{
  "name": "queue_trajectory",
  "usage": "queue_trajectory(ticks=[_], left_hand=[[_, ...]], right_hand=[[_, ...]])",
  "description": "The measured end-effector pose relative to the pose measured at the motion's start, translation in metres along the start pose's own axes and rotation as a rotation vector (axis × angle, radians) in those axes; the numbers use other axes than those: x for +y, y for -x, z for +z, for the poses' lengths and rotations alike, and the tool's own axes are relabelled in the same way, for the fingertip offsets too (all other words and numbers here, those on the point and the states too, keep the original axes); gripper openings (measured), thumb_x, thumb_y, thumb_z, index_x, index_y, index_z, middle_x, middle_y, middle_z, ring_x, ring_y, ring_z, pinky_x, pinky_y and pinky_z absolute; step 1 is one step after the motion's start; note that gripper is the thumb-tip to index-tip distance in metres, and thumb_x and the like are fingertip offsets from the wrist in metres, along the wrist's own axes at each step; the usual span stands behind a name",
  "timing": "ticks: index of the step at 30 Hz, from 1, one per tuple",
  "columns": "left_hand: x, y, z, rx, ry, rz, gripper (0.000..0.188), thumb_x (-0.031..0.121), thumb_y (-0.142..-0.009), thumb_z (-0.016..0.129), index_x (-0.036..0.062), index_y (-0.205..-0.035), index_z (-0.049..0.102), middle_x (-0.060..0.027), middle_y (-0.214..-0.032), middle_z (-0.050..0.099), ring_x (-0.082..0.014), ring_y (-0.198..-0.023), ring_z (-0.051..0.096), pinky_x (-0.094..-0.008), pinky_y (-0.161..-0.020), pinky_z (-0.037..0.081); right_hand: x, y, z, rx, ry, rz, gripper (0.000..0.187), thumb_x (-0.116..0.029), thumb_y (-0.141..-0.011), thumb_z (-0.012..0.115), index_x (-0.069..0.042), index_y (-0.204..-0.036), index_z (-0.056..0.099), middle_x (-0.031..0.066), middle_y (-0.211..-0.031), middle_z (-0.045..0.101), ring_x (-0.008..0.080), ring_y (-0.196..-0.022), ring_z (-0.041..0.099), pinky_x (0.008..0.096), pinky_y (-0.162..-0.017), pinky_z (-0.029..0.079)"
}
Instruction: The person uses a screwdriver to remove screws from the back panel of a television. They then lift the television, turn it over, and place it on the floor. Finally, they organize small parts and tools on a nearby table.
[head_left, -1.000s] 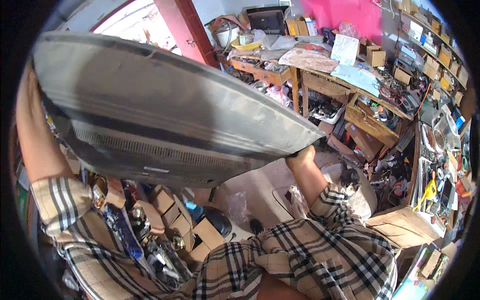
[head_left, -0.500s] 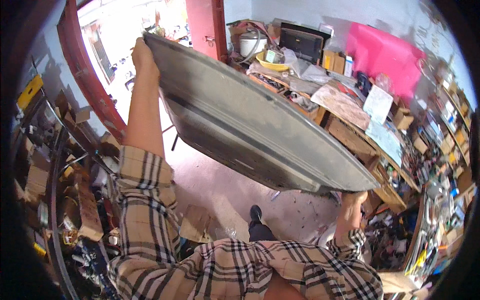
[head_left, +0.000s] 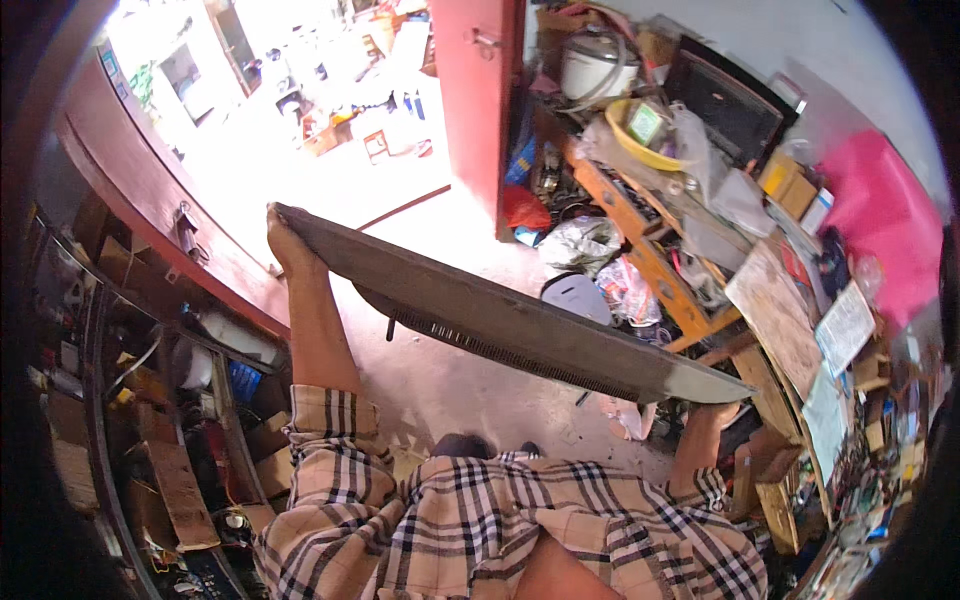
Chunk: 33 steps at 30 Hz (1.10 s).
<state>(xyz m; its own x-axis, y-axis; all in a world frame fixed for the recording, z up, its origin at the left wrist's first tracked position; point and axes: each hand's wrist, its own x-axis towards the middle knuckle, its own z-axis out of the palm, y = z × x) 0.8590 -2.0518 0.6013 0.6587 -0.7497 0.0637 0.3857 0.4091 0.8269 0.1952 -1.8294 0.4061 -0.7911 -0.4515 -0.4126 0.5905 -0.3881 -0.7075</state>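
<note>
A wide, dusty dark-grey flat-screen television [head_left: 520, 318] is held up in front of my chest, seen nearly edge-on. It slopes down from left to right, and rows of vent slots run along its underside. My left hand [head_left: 289, 245] is closed around its upper left end. At the lower right end, my right hand [head_left: 712, 417] grips from below, its fingers partly hidden by the casing. The screen face cannot be made out.
Ahead is a bright doorway with an open red door [head_left: 470, 100]. A cluttered wooden workbench [head_left: 640, 250] runs along the right, bearing a yellow basin [head_left: 640, 150] and another dark flat screen [head_left: 725, 105]. Crowded shelves [head_left: 180, 490] stand at left. Bags [head_left: 580, 243] lie beside the bench.
The television has tipped from showing its broad dusty surface to nearly edge-on, and its left end is lower in view. My view has turned left, bringing more of the doorway in.
</note>
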Motion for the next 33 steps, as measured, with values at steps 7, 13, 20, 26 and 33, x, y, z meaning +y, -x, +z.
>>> queue_trajectory(ticks=[7,13,20,26,33], left_hand=[[0.011,-0.149,-0.016,0.08,0.025,0.052,0.052,0.048,-0.096,0.039,0.0067,-0.068,0.054,-0.006,-0.06,0.052,-0.0213,-0.056,0.052,-0.0355,-0.055,0.045],[0.002,-0.327,-0.011,0.156,0.001,0.091,0.046,0.047,-0.095,0.043,0.0083,-0.07,0.053,-0.0046,-0.062,0.052,-0.0202,-0.058,0.052,-0.0341,-0.058,0.044],[0.003,-0.527,-0.05,0.251,-0.064,0.156,0.044,0.046,-0.095,0.042,0.0074,-0.077,0.053,-0.0057,-0.069,0.054,-0.02,-0.066,0.054,-0.0338,-0.063,0.045],[-0.028,-0.696,-0.154,0.214,-0.051,0.264,0.042,0.041,-0.096,0.041,0.0064,-0.076,0.054,-0.006,-0.067,0.054,-0.0203,-0.061,0.053,-0.0351,-0.059,0.047],[-0.041,-0.87,-0.257,0.506,-0.431,0.663,0.031,0.036,-0.099,0.041,0.0074,-0.101,0.051,-0.0071,-0.077,0.054,-0.0193,-0.065,0.053,-0.0335,-0.063,0.049]], right_hand=[[0.149,-0.044,0.143,-0.315,-0.012,0.052,0.028,-0.032,-0.093,0.044,-0.009,-0.089,0.06,0.0059,-0.089,0.065,0.0219,-0.083,0.063,0.0413,-0.082,0.05],[0.278,-0.034,0.291,-0.527,0.075,-0.016,0.048,-0.052,-0.093,0.042,-0.013,-0.118,0.056,0.0105,-0.107,0.063,0.031,-0.099,0.062,0.0558,-0.092,0.047],[0.464,-0.075,0.434,-0.796,-0.197,0.536,0.062,-0.054,-0.094,0.042,-0.012,-0.14,0.044,0.0058,-0.095,0.067,0.0224,-0.093,0.063,0.0482,-0.097,0.047],[0.697,-0.002,0.604,-1.253,-0.414,0.441,0.046,-0.045,-0.096,0.038,-0.009,-0.092,0.066,0.0114,-0.102,0.066,0.0312,-0.101,0.062,0.0493,-0.093,0.046],[0.888,0.081,0.827,-0.615,-0.116,0.426,0.041,-0.047,-0.096,0.047,-0.015,-0.075,0.061,0.0053,-0.067,0.063,0.0253,-0.067,0.063,0.0412,-0.069,0.053]])
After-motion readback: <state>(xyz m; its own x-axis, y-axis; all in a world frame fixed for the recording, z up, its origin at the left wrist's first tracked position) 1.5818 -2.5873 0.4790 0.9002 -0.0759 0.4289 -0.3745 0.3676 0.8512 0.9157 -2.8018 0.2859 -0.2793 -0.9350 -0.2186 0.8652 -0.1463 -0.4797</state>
